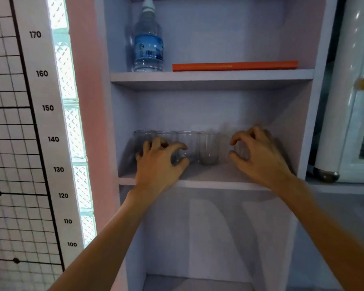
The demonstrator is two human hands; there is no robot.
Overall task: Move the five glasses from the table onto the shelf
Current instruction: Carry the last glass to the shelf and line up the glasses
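- Forearms of yours reach up into the middle shelf.
- Your left hand is curled in front of the glasses, fingers apart; whether it grips one, you cannot tell.
- Your right hand curls around a blurred glass.
- Four clear glasses stand in a row behind.
- Above, a water bottle stands beside an orange book.

Clear glasses, lilac shelf, orange book
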